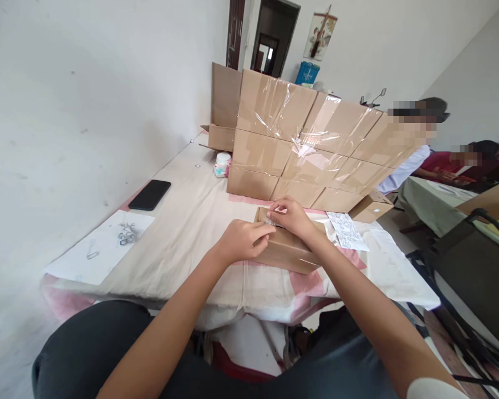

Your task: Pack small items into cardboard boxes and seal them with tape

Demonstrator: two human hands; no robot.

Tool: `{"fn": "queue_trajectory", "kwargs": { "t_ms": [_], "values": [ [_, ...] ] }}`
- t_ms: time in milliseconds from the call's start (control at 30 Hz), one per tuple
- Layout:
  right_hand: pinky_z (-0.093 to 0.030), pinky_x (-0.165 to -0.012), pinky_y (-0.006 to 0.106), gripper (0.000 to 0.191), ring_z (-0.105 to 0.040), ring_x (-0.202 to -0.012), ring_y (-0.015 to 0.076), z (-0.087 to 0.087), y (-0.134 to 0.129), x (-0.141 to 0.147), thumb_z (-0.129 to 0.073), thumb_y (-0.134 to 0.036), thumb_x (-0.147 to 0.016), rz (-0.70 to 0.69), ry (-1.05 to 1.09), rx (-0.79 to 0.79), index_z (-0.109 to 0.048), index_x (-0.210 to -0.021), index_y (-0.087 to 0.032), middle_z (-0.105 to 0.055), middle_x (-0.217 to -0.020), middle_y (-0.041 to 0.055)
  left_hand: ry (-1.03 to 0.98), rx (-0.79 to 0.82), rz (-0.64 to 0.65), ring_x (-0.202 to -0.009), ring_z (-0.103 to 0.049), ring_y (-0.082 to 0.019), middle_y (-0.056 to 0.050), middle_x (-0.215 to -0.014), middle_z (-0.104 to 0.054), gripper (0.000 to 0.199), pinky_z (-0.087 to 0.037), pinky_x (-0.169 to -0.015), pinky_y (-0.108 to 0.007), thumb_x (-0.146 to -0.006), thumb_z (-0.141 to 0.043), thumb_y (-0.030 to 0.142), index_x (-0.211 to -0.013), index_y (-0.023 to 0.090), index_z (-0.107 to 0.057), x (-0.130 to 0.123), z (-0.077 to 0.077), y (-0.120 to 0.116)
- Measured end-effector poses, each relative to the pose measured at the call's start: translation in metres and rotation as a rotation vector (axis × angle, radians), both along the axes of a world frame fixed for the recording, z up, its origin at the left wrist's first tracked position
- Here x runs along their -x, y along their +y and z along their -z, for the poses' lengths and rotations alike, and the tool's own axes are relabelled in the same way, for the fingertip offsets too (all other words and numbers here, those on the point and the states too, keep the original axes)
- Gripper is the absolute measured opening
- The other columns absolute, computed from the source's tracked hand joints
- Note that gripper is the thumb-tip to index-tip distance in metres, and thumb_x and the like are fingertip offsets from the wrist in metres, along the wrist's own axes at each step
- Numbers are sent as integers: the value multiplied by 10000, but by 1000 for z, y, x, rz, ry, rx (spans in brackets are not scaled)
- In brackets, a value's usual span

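Note:
A small brown cardboard box [289, 252] lies on the cloth-covered table in front of me. Both hands are at the left end of its top, close together. My left hand [244, 239] has its fingers bent inward at the box's left edge; what they hold, if anything, is too small to tell. My right hand [290, 215] rests over the top with curled fingers, beside a bit of clear, shiny plastic [270, 221]. Whether the fingers pinch that plastic cannot be made out.
Stacked cardboard boxes [311, 149] wrapped in clear film stand behind. A black phone [150, 195] and a paper with small metal pieces [103, 244] lie left. A printed sheet [347, 230] and another box [371, 206] are right. Two people sit beyond.

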State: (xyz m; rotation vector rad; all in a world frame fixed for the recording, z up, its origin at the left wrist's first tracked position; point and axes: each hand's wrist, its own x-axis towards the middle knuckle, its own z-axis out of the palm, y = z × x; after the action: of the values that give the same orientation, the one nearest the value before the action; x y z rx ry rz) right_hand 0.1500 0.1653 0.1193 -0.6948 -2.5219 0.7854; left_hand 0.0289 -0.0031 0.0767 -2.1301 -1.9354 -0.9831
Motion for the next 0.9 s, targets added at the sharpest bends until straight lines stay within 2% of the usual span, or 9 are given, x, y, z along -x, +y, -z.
{"fn": "queue_trajectory", "kwargs": {
  "t_ms": [33,100,167,200,400,500,567,700,900],
  "values": [
    [-503,-912,373,188,-650,-980,235,0,2,1,-731,-369,-804,22,-14,-8,-724,-910,-213,-679,-1063,73,10,2,4,-768,-698,-174,-3,-951,-788,364,-403,-634,-309,-944,-407,243,-1163,279,-696,0,0,0],
    [-514,-914,403,598,-644,-1053,280,-2,4,2,-818,-452,-726,93,-57,-31,-638,-1245,-214,-653,-1186,116,52,11,22,-762,-693,-175,-4,-951,-783,367,-384,-619,-312,-935,-403,223,-1153,277,-694,0,0,0],
    [-515,-913,432,1063,-632,-1109,328,-8,7,4,-887,-523,-633,169,-115,-62,-389,-1513,-195,-613,-1278,181,110,15,37,-752,-685,-177,-9,-950,-778,360,-359,-601,-316,-933,-398,213,-1126,271,-696,0,1,1],
    [-513,-907,438,1152,-634,-1107,341,-12,9,4,-889,-532,-633,198,-147,-85,-302,-1562,-185,-608,-1286,204,135,14,37,-746,-681,-177,-12,-951,-776,353,-352,-594,-317,-935,-397,213,-1112,268,-698,0,1,1],
    [-488,-847,398,595,-671,-934,293,-26,59,-47,-695,-404,-849,451,-89,-228,-549,-1377,-172,-709,-1036,132,153,-3,29,-785,-696,-171,-25,-1079,-772,278,-405,-618,-301,-975,-444,340,-1080,276,-694,2,3,1],
    [-474,-818,373,403,-665,-886,265,-9,92,-109,-618,-393,-877,664,2,-149,-650,-1189,-140,-724,-987,143,93,-100,-19,-839,-708,-180,-57,-1190,-744,277,-462,-650,-292,-938,-545,415,-1149,277,-661,7,12,1],
    [-458,-788,376,297,-660,-864,270,8,106,-148,-571,-346,-881,737,-34,-86,-698,-1026,-120,-728,-963,179,-20,-234,-84,-768,-684,-166,-71,-1081,-742,261,-472,-621,-282,-910,-588,383,-1133,255,-627,12,22,1],
    [-451,-771,332,197,-665,-849,241,35,111,-184,-597,-305,-853,650,-116,60,-709,-779,-160,-746,-870,107,-415,-427,-282,-564,-545,-110,-6,-861,-626,245,-364,-463,-239,-901,-601,335,-1115,230,-543,19,50,2],
    [-442,-724,299,320,-650,-767,199,57,111,-187,-626,-392,-892,583,-175,278,-679,-659,-180,-722,-758,43,-644,-376,-465,-745,-607,-166,-24,-960,-614,367,-476,-586,-290,-790,-698,319,-1116,204,-573,10,104,-9]
  ]
}}
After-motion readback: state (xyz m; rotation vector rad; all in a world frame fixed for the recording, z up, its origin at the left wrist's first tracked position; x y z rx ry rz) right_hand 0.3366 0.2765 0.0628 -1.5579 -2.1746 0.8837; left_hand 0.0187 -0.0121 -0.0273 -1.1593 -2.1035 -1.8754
